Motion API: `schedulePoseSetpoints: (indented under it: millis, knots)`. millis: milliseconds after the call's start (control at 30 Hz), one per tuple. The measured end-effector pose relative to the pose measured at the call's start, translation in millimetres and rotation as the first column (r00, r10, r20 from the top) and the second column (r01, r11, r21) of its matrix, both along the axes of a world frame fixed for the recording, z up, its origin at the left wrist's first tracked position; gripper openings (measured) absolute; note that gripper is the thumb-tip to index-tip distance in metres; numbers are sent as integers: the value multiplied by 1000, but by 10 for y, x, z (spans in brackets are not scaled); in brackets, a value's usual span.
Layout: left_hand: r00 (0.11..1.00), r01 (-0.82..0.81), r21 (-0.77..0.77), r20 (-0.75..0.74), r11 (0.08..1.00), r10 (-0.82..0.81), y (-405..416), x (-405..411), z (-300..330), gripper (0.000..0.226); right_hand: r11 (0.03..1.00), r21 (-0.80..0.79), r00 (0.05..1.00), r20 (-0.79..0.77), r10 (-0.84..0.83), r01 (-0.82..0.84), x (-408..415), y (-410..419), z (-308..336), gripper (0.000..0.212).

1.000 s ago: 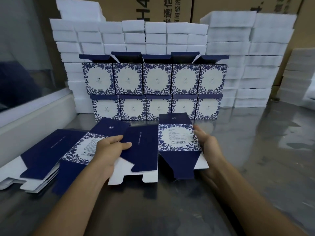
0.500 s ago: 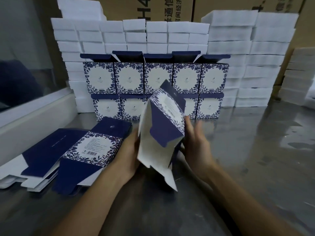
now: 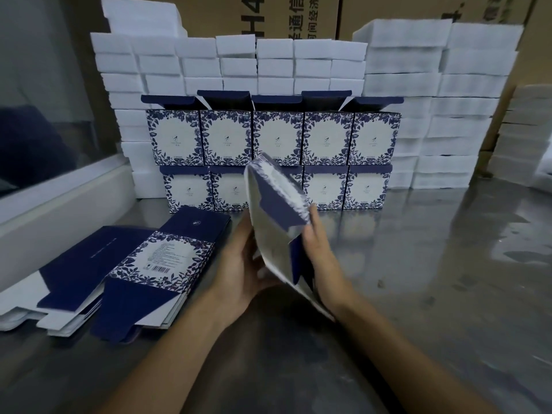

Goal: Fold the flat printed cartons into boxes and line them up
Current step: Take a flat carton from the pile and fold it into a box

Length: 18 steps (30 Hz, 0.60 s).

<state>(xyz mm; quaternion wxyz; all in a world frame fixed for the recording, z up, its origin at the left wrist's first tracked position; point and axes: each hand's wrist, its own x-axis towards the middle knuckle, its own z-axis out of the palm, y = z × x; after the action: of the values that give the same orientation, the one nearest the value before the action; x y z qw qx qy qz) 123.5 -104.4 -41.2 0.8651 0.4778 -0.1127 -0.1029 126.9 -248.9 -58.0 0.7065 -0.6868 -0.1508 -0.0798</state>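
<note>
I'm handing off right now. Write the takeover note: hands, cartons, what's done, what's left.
Left hand and right hand both hold the carton in progress, lifted off the steel table, partly opened, not yet squared.
Flat cartons lie stacked to the left.
Done: finished boxes in two rows of five at the back.
Left: fold this carton, line it up, then work through the flats.

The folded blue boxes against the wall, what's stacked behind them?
Behind the two rows of folded boxes stand stacks of white foam blocks, with brown shipping cartons further back. The lower foam layers are hidden by the boxes, and the carton held up covers part of the lower row.
</note>
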Motion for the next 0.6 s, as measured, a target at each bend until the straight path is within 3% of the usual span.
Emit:
schedulePoseSetpoints:
  millis: [100,233,367,467,533,600]
  knots:
    - [998,-64,103,2,993,64,63,-7,47,80,902,420,980,-197,-20,103,62,-62,132,66]
    - [989,-147,250,58,957,137,70,3,-6,73,672,713,932,-350,94,200,37,-193,212,59]
    - [969,-243,316,43,917,242,86,14,-39,70,604,764,935,-344,84,227,28,-376,185,66]
    - [952,-301,407,70,863,299,128,49,-96,57,616,756,947,-317,50,221,58,-412,132,73]
    - [934,-355,449,130,820,333,132,57,-128,52,672,711,958,-286,9,207,54,-399,125,78]
    - [919,-395,472,202,788,339,125,52,-128,47,764,630,976,-217,1,140,20,-346,159,65]
